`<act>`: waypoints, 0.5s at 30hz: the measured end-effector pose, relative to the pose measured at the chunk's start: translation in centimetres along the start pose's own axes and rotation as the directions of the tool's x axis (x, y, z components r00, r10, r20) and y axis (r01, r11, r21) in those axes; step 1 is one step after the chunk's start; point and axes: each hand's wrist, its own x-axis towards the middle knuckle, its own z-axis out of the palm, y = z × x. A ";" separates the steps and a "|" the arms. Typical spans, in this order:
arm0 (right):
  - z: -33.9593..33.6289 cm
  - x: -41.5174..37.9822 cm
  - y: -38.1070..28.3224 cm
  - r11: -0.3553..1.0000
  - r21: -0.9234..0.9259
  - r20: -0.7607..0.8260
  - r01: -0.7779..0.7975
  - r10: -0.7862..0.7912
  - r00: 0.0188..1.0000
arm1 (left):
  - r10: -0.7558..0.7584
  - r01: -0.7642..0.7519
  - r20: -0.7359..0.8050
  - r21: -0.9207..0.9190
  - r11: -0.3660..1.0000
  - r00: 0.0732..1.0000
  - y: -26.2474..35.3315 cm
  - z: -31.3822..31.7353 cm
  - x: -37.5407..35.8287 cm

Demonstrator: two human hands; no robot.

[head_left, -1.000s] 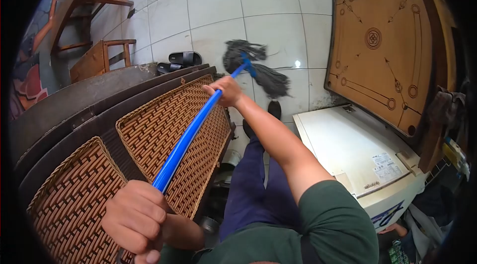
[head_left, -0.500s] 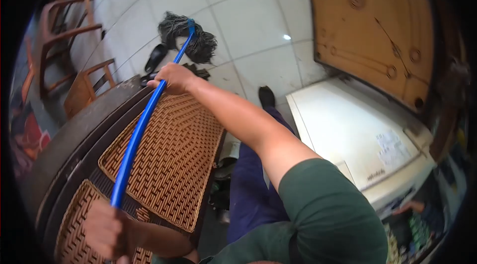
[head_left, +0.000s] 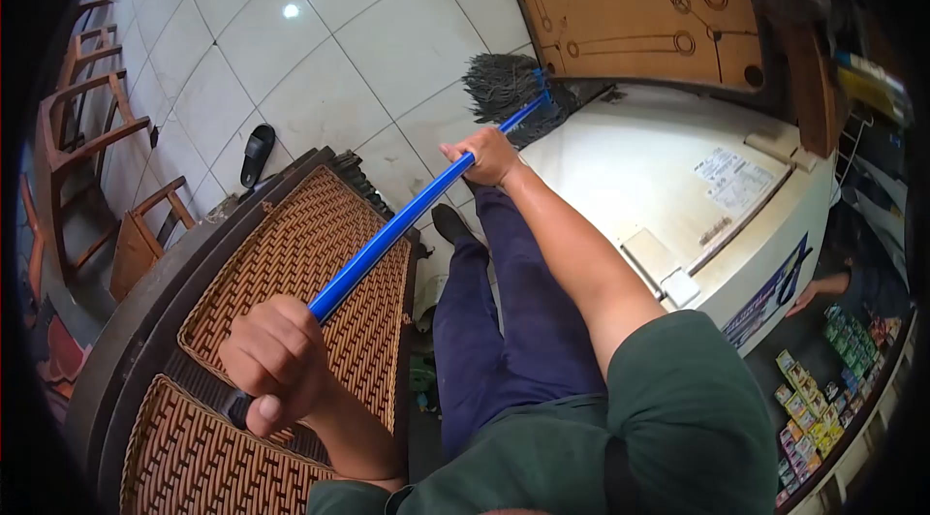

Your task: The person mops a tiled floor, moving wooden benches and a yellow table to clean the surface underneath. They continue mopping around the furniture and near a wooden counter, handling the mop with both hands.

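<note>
A blue mop handle [head_left: 387, 235] runs diagonally across the view. My left hand [head_left: 276, 360] is wrapped round its near end, above the woven bench. Farther up the handle, my right hand [head_left: 484, 156] grips it with the fingers closed, just above my legs. The grey string mop head [head_left: 499, 89] lies on the tiled floor, beside the carrom board's lower corner and the white freezer's far edge.
The woven bench [head_left: 310, 273] stands at the left. A black sandal [head_left: 257, 155] lies on the tiles [head_left: 358, 50]. Wooden chairs [head_left: 87, 127] are at far left. The white freezer [head_left: 620, 166] and carrom board [head_left: 639, 11] are right. Another person's hand [head_left: 819, 292] shows beside small packets [head_left: 809, 399].
The mop head has swept right, from near the sandal to the board's corner. Both my hands moved right with the handle, and the left one rose in view.
</note>
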 end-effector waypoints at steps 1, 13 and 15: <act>0.7 -1.1 -0.6 1.000 -0.001 0.007 -0.012 0.012 1.000 | -0.011 0.011 -0.006 -0.006 1.000 1.000 0.4 0.4 -0.7; 0.1 -3.7 -3.5 0.996 -0.049 0.134 -0.070 0.076 0.988 | 0.006 0.006 0.218 -0.056 0.998 0.976 2.1 0.1 -1.6; -1.3 -2.7 -2.6 0.981 -0.077 0.327 -0.176 0.192 0.925 | 0.018 -0.005 0.236 -0.055 0.998 0.971 1.0 -0.2 -1.5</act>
